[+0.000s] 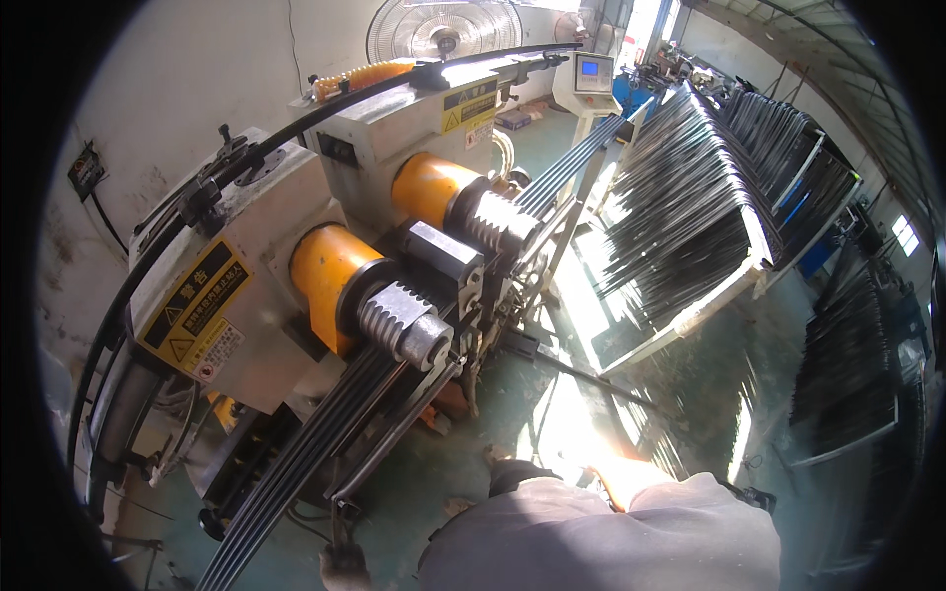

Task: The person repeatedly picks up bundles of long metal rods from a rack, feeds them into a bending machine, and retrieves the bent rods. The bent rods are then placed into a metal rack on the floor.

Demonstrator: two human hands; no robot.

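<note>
Neither of my hands is in view. Before me stands a bending machine with two grey housings (277,173), each carrying an orange cylindrical cover (336,270). A grooved steel die (399,318) projects from the nearer cover, and a similar grooved die (499,221) from the farther one. Several dark metal tubes (295,458) lie side by side beneath the nearer die; their far lengths (573,166) show beyond the other die. A steel block (443,251) sits between the two dies. The control box (587,81) with a lit screen stands at the machine's far end.
A white-framed rack (687,321) full of bent metal rods stands to the right, with more loaded racks behind it and a dark stack (846,362) at the far right. A large fan (446,37) stands by the wall. A thin bar (591,380) crosses the sunlit floor.
</note>
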